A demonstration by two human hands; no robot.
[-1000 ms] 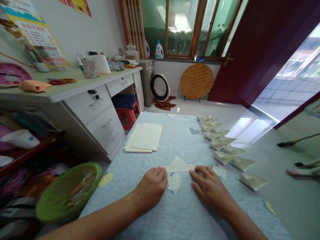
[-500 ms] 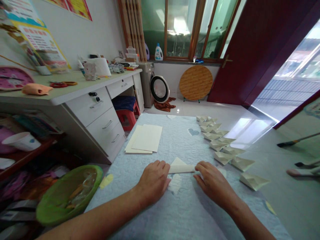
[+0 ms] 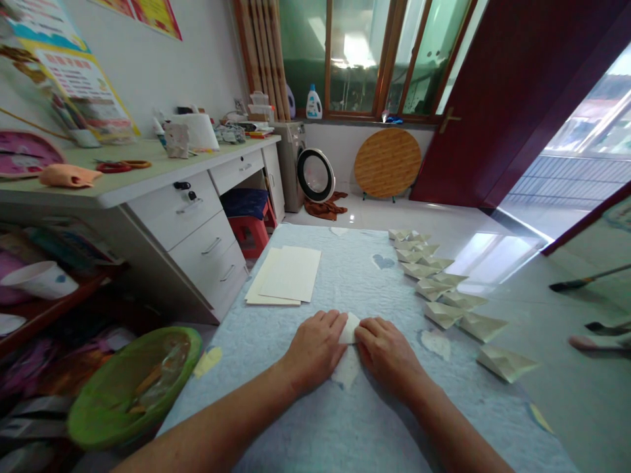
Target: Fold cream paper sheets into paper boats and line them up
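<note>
A small piece of folded pale paper (image 3: 350, 326) lies on the blue quilted cloth, mostly covered by my hands; only its middle shows. My left hand (image 3: 318, 343) grips its left part, fingers together and curled over it. From the other side my right hand (image 3: 388, 348) is closed on the right part, fingertips near those of the left. Beyond my left hand is a stack of flat cream paper sheets (image 3: 290, 274). Several folded paper boats (image 3: 486, 326) stand in rows along the right edge of the cloth.
The cloth-covered surface (image 3: 345, 269) stretches away in front of me. To the left are a green basin (image 3: 89, 417) and a desk with drawers (image 3: 210, 246). A red stool (image 3: 254, 233) stands under the desk. Farther back are a washing machine (image 3: 294, 144) and a round wooden tabletop (image 3: 388, 163).
My right hand has moved left onto the folded paper, close to my left hand. Less of the paper shows now. The sheets and boats stay where they were.
</note>
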